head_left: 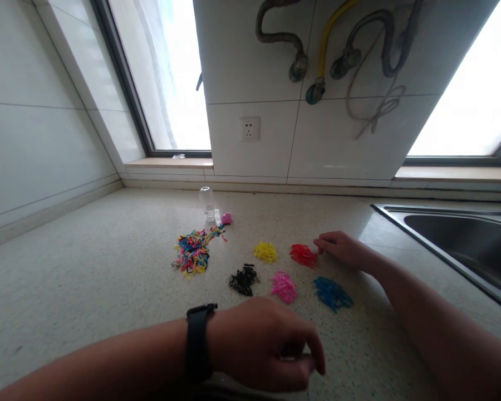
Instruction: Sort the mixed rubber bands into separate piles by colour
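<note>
My right hand (pixel 338 246) rests on the counter at the right edge of a pile of red rubber bands (pixel 303 255). Its fingers are drawn together at the tips, and anything between them is too small to make out. My left hand (pixel 267 345), with a dark band on the wrist, hovers low in front, its thumb and forefinger pinched. I cannot see what that pinch holds. Between the hands lie piles of pink rubber bands (pixel 284 287), blue rubber bands (pixel 333 294), black rubber bands (pixel 243 279) and yellow rubber bands (pixel 266 252).
A mixed heap of coloured rubber bands (pixel 193 252) lies left of the sorted piles. Behind it are a clear upturned bottle (pixel 207 204) and a small pink object (pixel 226 218). A metal sink (pixel 390 216) is set into the right side of the speckled counter (pixel 108 289).
</note>
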`<state>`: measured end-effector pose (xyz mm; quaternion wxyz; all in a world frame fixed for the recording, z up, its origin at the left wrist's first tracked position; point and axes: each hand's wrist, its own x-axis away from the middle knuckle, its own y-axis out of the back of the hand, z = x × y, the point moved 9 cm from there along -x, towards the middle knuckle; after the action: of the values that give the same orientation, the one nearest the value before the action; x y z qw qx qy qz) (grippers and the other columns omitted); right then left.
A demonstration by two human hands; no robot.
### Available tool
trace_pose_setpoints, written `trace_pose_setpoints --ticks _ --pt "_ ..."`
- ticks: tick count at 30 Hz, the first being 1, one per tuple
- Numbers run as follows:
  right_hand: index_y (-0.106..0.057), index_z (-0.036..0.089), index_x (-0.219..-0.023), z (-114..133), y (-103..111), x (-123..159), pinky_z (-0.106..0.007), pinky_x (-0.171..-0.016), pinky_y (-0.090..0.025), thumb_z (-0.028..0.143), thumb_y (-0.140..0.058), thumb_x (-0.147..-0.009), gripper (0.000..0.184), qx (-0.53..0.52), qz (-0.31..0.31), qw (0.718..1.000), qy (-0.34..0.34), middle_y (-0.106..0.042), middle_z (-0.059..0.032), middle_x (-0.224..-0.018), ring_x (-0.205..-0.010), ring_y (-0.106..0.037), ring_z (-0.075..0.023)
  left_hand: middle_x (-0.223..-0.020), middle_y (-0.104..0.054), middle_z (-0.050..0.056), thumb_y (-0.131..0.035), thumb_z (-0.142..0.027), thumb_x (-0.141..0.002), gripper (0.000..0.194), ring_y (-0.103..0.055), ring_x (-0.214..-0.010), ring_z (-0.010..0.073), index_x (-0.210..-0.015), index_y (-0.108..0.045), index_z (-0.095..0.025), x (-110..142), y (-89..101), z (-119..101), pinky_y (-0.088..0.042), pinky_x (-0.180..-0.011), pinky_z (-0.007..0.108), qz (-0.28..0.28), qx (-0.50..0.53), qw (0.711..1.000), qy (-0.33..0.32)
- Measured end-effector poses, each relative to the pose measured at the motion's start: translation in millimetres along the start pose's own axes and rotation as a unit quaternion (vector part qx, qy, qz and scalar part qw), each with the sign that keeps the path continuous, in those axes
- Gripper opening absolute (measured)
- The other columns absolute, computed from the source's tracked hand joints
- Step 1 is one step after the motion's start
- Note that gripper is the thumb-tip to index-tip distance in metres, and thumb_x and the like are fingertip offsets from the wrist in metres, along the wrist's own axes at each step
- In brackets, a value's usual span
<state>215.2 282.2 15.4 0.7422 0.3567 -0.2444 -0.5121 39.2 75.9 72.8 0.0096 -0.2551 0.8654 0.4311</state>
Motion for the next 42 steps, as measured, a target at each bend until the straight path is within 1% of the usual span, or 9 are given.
trace_pose_setpoints --ticks 5,11,15,18,21,25,29,34,42 --pt "-0.069 0.016 -0.076 1 3 1 -0.026 -0.049 -0.026 0.062 -0.052 -0.084 0.05 -0.035 -0.018 0.999 -0.006 -0.041 0.0053 -0.052 -0.049 -0.034 -0.0101 -0.073 -0.063 -0.004 -0.06 -0.023 -0.09 0.014 -0.059 -0.067 0.0066 -0.101 -0.067 -0.02 4 -34.9 -1 -0.041 -0.061 0.016 0.023 0.014 0.998 -0.062" --pt "-0.068 0.016 -0.08 27 17 10 -0.024 -0.05 -0.029 0.05 -0.059 -0.081 0.036 -0.115 -0.068 0.991 0.029 -0.045 0.0045 -0.057 -0.051 -0.038 -0.0096 -0.084 -0.07 -0.002 -0.06 -0.026 -0.093 0.015 -0.065 -0.075 0.0097 -0.104 -0.066 -0.019 6 -49.0 1 -0.042 -0.06 0.019 0.035 -0.023 0.996 -0.074" --pt "-0.064 0.018 -0.084 67 30 12 -0.024 -0.046 -0.03 0.046 -0.058 -0.084 0.029 -0.214 -0.114 0.969 0.049 -0.047 0.0049 -0.058 -0.048 -0.038 -0.0087 -0.087 -0.072 -0.002 -0.06 -0.03 -0.093 0.018 -0.066 -0.077 0.0116 -0.106 -0.067 -0.02 5 -52.1 2 -0.042 -0.058 0.021 0.059 -0.06 0.994 -0.066" --pt "-0.063 0.018 -0.083 115 32 5 -0.023 -0.047 -0.034 0.042 -0.06 -0.084 0.024 -0.184 -0.134 0.969 0.101 -0.05 0.0043 -0.06 -0.05 -0.045 -0.0094 -0.087 -0.072 -0.002 -0.061 -0.032 -0.093 0.019 -0.067 -0.075 0.0119 -0.106 -0.067 -0.021 3 -53.9 6 -0.04 -0.054 0.021 0.08 -0.078 0.993 -0.046" --pt "-0.067 0.017 -0.085 164 16 -12 -0.024 -0.052 -0.037 0.036 -0.063 -0.083 0.02 -0.06 -0.121 0.977 0.165 -0.06 0.0002 -0.066 -0.057 -0.051 -0.011 -0.088 -0.072 -0.002 -0.062 -0.035 -0.093 0.021 -0.066 -0.073 0.0107 -0.108 -0.065 -0.021 4 -54.1 3 -0.039 -0.053 0.022 0.076 -0.083 0.992 -0.065" --pt "-0.074 0.016 -0.087 203 -33 -42 -0.024 -0.063 -0.042 0.025 -0.064 -0.082 0.014 0.08 -0.045 0.974 0.207 -0.072 -0.0039 -0.077 -0.068 -0.062 -0.0131 -0.085 -0.071 -0.003 -0.051 -0.034 -0.098 0.017 -0.062 -0.069 0.0116 -0.103 -0.061 -0.021 9 -56.5 -5 -0.039 -0.051 0.025 0.049 -0.15 0.979 -0.125" --pt "-0.076 0.02 -0.093 210 -82 -65 -0.025 -0.068 -0.044 0.028 -0.063 -0.083 0.018 0.191 0.021 0.962 0.193 -0.077 -0.005 -0.092 -0.08 -0.068 -0.0174 -0.082 -0.068 -0.003 -0.048 -0.031 -0.099 0.013 -0.06 -0.071 0.0138 -0.104 -0.058 -0.023 14 -63.6 -6 -0.038 -0.051 0.027 0.042 -0.212 0.963 -0.159" --pt "-0.076 0.022 -0.101 210 -117 -80 -0.026 -0.074 -0.046 0.032 -0.061 -0.085 0.024 0.239 0.036 0.955 0.169 -0.076 -0.0061 -0.105 -0.093 -0.069 -0.0204 -0.078 -0.065 -0.003 -0.049 -0.032 -0.1 0.014 -0.057 -0.07 0.0149 -0.106 -0.058 -0.023 14 -64.4 -6 -0.038 -0.05 0.028 0.034 -0.209 0.963 -0.165" --pt "-0.076 0.021 -0.099 214 -134 -86 -0.031 -0.076 -0.049 0.038 -0.058 -0.086 0.028 0.266 0.035 0.949 0.164 -0.076 -0.0099 -0.104 -0.096 -0.069 -0.0251 -0.077 -0.063 -0.002 -0.049 -0.029 -0.099 0.014 -0.055 -0.069 0.0147 -0.104 -0.059 -0.021 14 -59.3 -11 -0.04 -0.051 0.028 0.028 -0.185 0.966 -0.179"
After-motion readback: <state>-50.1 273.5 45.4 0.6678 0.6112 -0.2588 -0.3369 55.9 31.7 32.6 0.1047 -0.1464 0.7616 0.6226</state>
